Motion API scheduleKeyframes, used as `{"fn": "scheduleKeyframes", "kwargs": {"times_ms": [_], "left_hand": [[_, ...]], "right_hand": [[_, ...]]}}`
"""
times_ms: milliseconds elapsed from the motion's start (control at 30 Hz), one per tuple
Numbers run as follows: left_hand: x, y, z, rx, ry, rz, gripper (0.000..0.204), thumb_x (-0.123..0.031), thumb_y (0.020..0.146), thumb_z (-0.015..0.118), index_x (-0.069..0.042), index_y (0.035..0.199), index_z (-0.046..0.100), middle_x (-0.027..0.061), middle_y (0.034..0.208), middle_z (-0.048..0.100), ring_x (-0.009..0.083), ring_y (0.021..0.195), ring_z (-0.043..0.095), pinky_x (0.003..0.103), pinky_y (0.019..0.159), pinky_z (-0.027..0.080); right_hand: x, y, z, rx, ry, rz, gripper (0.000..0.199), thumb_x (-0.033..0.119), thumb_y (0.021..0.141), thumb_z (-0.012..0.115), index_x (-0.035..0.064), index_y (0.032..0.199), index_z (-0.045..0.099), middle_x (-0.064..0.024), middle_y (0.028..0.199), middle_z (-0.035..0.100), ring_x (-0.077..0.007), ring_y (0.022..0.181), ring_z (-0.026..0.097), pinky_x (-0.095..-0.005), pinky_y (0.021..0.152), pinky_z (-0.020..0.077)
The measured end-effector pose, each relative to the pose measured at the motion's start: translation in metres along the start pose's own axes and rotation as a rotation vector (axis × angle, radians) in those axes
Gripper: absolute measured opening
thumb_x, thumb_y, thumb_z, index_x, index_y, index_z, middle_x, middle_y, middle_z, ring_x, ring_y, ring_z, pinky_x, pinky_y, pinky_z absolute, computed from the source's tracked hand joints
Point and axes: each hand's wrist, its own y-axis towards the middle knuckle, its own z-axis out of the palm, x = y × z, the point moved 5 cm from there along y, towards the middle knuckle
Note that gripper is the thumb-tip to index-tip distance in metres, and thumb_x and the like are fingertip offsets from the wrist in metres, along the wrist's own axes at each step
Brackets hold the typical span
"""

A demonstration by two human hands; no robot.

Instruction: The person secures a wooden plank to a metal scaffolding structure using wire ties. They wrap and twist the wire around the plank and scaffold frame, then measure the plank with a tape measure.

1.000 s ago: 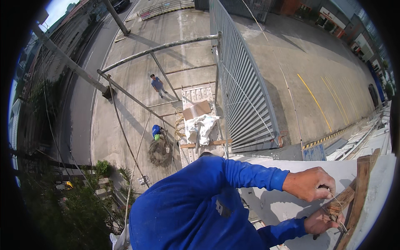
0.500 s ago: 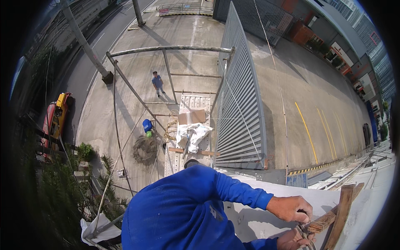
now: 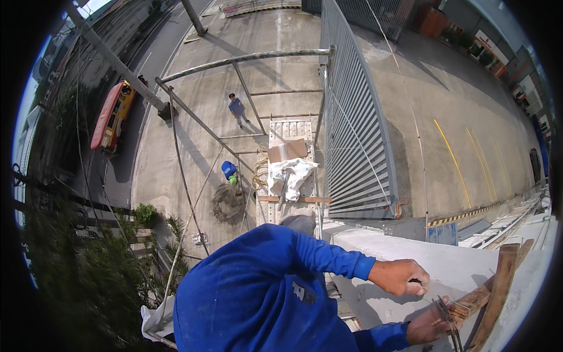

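Note:
My left hand (image 3: pixel 400 277), the upper one, is closed in a pinch over the white wall top. A thin strand, string or wire, runs from its fingertips toward the wood. Just below, my right hand (image 3: pixel 429 326) grips a dark metal pliers-like tool (image 3: pixel 450 320) with two long arms. The tool lies against the end of a short wooden piece (image 3: pixel 476 298). That piece meets a longer wooden batten (image 3: pixel 498 287), which leans across it. Part of the right hand's grip is hidden behind the tool.
Below are a perforated scaffold platform (image 3: pixel 290 126) with cardboard (image 3: pixel 287 151), a white sack (image 3: pixel 293 176) and a wooden strip (image 3: pixel 293 199), scaffold pipes (image 3: pixel 246 57) and a grey ribbed panel (image 3: pixel 358 135). Two people, one standing (image 3: pixel 236 110), one bent in a blue cap (image 3: pixel 229 170), are on the ground.
My left hand has drawn back from the wood, stretching the strand. The tool now shows more clearly in my right hand. The view has shifted, and the red-and-yellow vehicle has moved along the road.

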Motion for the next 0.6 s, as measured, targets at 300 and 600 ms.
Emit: {"fn": "scheduleKeyframes", "kwargs": {"times_ms": [300,600], "left_hand": [[0.039,-0.019,-0.008,0.090,0.078,-0.133,0.011,-0.012,0.086,0.060,-0.002,0.091,0.064,0.0120,0.085,0.064,0.0287,0.082,0.061,0.038,0.075,0.048],[0.079,-0.046,-0.017,0.277,0.240,-0.294,0.021,-0.014,0.083,0.062,-0.005,0.102,0.062,0.0149,0.099,0.061,0.0331,0.098,0.058,0.041,0.085,0.046]], "right_hand": [[0.009,0.001,-0.014,-0.141,-0.108,-0.039,0.051,0.028,0.093,0.061,0.0045,0.135,0.045,-0.0169,0.133,0.050,-0.0326,0.118,0.052,-0.0532,0.108,0.0346],[0.012,-0.010,0.009,-0.304,0.036,0.004,0.055,0.026,0.090,0.065,0.0084,0.137,0.043,-0.0107,0.125,0.054,-0.0288,0.118,0.050,-0.0517,0.107,0.0336]]}}
